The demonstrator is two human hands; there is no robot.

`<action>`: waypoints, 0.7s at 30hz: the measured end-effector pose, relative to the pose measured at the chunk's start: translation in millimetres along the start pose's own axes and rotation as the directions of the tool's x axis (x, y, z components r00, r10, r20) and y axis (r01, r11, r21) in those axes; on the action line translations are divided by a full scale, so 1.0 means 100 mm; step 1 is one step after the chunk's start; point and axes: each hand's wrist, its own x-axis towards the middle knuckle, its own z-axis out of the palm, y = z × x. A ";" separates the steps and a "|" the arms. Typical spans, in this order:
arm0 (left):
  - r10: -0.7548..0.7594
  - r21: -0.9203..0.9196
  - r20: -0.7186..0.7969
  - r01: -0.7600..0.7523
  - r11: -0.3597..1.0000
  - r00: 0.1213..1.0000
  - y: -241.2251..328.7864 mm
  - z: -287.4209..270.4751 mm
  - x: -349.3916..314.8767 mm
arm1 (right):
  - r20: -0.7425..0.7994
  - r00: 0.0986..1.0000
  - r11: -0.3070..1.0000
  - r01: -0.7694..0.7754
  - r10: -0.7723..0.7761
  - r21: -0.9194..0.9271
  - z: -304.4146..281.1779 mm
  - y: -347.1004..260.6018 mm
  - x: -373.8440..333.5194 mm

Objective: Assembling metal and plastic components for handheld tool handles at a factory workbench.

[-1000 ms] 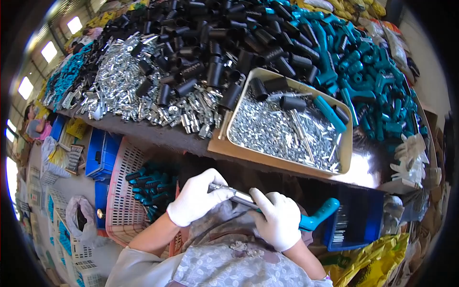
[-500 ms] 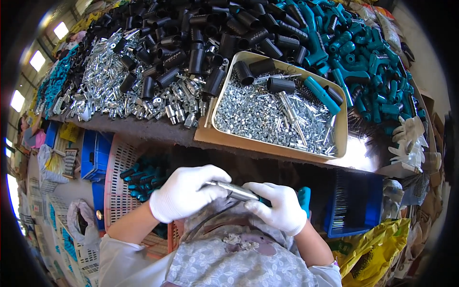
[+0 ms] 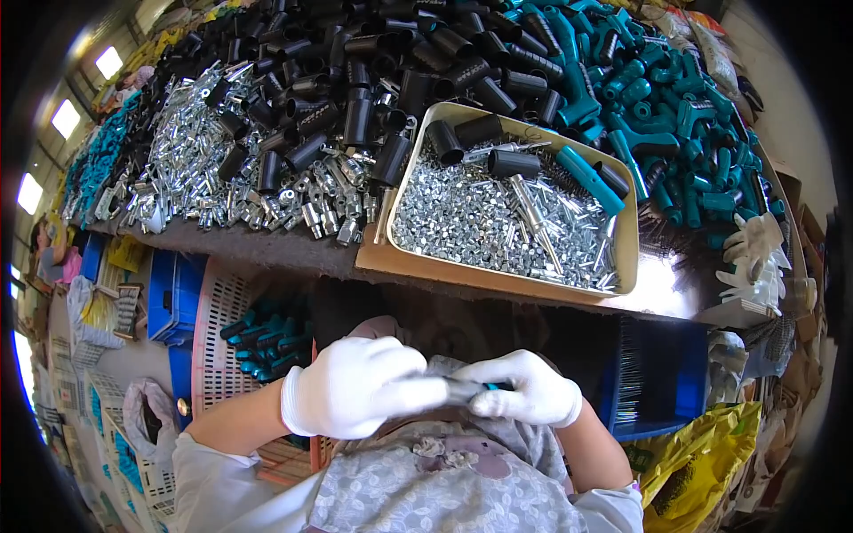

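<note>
In front of my apron, both white-gloved hands are on one teal-handled tool with a tapered silver metal barrel (image 3: 461, 390). My right hand (image 3: 526, 391) is closed round its handle end, where a bit of teal shows between the fingers. Over the barrel's other end, my left hand (image 3: 360, 387) is closed, its fingers blurred by motion; they hide the tip. Beyond my hands, on the bench, stands a cream tray (image 3: 498, 273) of small silver metal parts, with some black sleeves and a teal tube (image 3: 589, 179) lying on top.
Silver fittings (image 3: 191, 133), black plastic sleeves (image 3: 355, 115) and teal pistol-shaped handles (image 3: 653, 142) are heaped along the bench. A pink basket (image 3: 218, 355) with teal handles stands at left below the bench. At right are a blue bin (image 3: 662, 426) and a yellow bag (image 3: 702, 453).
My left hand has turned, and its fingers now cover more of the barrel. The teal part that stuck out beyond my right hand no longer shows. Both hands have dropped slightly.
</note>
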 end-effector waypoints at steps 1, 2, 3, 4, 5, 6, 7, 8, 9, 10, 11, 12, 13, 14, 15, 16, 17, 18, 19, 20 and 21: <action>0.081 0.018 0.087 -0.082 0.996 0.993 0.02 -0.08 0.06 | 0.053 0.998 0.999 0.019 -0.021 0.043 -0.03 0.01 0.01; 0.135 0.032 0.116 -0.140 0.990 0.984 0.00 -0.11 0.08 | 0.024 0.999 0.999 0.036 -0.037 0.023 -0.02 0.01 0.01; 0.106 0.024 0.089 -0.109 0.994 0.990 -0.03 -0.09 0.06 | -0.006 0.999 0.999 0.052 -0.052 0.002 0.01 0.01 0.00; 0.067 0.022 0.060 -0.068 0.997 0.996 -0.05 -0.05 0.01 | -0.090 0.991 0.989 0.090 -0.101 -0.118 0.07 0.00 -0.01; -0.051 -0.079 -0.057 0.046 0.996 0.997 -0.05 0.04 -0.03 | -0.146 0.984 0.961 0.065 -0.107 -0.268 0.10 -0.06 0.01; -0.215 -0.157 -0.107 0.197 0.968 0.971 -0.03 0.09 -0.04 | -0.200 0.972 0.912 0.030 -0.122 -0.409 0.14 -0.11 0.02; -0.372 -0.244 -0.141 0.332 0.911 0.917 0.00 0.14 -0.04 | -0.250 0.950 0.812 0.005 -0.186 -0.584 0.19 -0.14 0.03; -0.607 -0.404 -0.075 0.532 0.744 0.791 0.03 0.18 -0.03 | -0.283 0.919 0.659 -0.034 -0.275 -0.751 0.26 -0.17 0.06; -0.777 -0.607 0.140 0.673 0.423 0.614 0.01 0.14 0.03 | -0.291 0.883 0.475 -0.090 -0.369 -0.876 0.31 -0.19 0.10; -0.808 -0.685 0.300 0.704 0.187 0.507 -0.08 0.13 0.05 | -0.268 0.870 0.326 -0.133 -0.413 -0.936 0.31 -0.20 0.14; -0.809 -0.686 0.293 0.701 0.194 0.510 -0.08 0.11 0.06 | -0.264 0.869 0.320 -0.130 -0.419 -0.938 0.31 -0.20 0.14; -0.807 -0.706 0.363 0.702 0.087 0.465 -0.07 0.10 0.07 | -0.269 0.872 0.341 -0.128 -0.409 -0.931 0.30 -0.19 0.14; -0.797 -0.717 0.433 0.697 -0.021 0.421 -0.07 0.07 0.08 | -0.274 0.875 0.361 -0.124 -0.399 -0.924 0.29 -0.19 0.16; -0.791 -0.685 0.300 0.698 0.210 0.533 0.01 0.08 0.08 | -0.313 0.913 0.544 -0.129 -0.261 -0.829 0.27 -0.28 0.12; -0.586 -0.518 -0.045 0.483 0.706 0.809 0.00 0.19 -0.03 | -0.256 0.943 0.785 0.009 -0.212 -0.619 0.15 -0.18 0.10; -0.019 -0.219 -0.171 -0.019 0.976 0.985 -0.08 0.13 0.01 | -0.040 0.999 0.995 -0.036 0.033 -0.091 0.01 -0.15 0.06; 0.034 -0.032 0.094 -0.031 0.999 0.995 0.03 -0.06 0.06 | 0.138 0.987 0.996 -0.083 0.077 0.041 -0.05 -0.06 0.05; 0.150 -0.011 0.077 -0.150 0.989 0.986 0.01 -0.09 0.09 | 0.088 0.995 0.999 0.033 -0.035 0.016 0.00 -0.01 0.01; 0.258 0.016 0.061 -0.259 0.966 0.964 -0.03 -0.12 0.11 | -0.008 0.999 0.998 0.043 -0.043 -0.046 0.06 -0.06 0.01; 0.091 -0.131 0.062 -0.082 0.988 0.994 -0.13 -0.10 0.10 | -0.115 0.992 0.967 0.029 -0.059 -0.252 0.10 -0.13 0.01; -0.224 -0.136 0.026 0.226 0.965 0.974 -0.12 -0.16 0.08 | -0.206 0.973 0.872 -0.011 -0.104 -0.490 0.16 -0.24 0.02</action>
